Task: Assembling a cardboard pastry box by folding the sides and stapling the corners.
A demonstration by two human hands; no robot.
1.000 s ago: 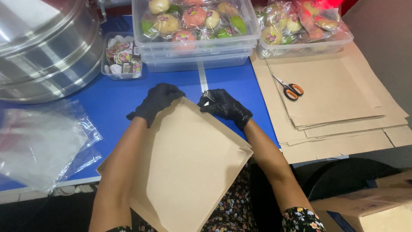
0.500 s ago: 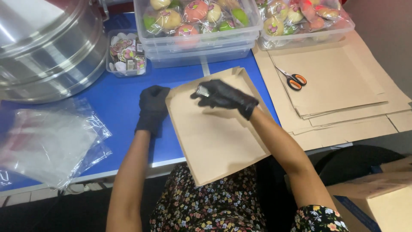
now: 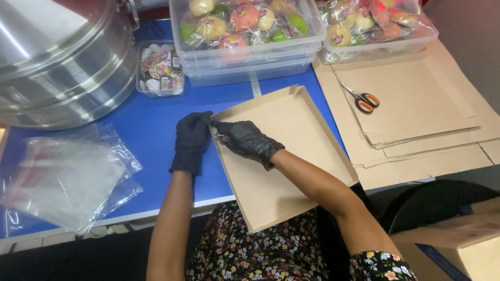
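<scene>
Cardboard tray: the brown cardboard tray [image 3: 291, 156] lies on the blue table [image 3: 151, 130], its near corner over the table's edge; half a second ago it was a flatter sheet, now its far and right walls stand up.
Left hand: the gloved left hand [image 3: 191, 141] has moved right to the tray's left corner, fingers curled onto the edge.
Right hand: the gloved right hand [image 3: 245, 140] has dropped from the far edge to that same corner, fingers pinched on the wall.
Nearby: orange-handled scissors [image 3: 361, 99] on flat cardboard sheets [image 3: 416, 104] at right; plastic bags [image 3: 57, 182] at left.

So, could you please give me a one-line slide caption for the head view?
Two gloved hands, left and right, fold a cardboard tray on a blue table.
</scene>
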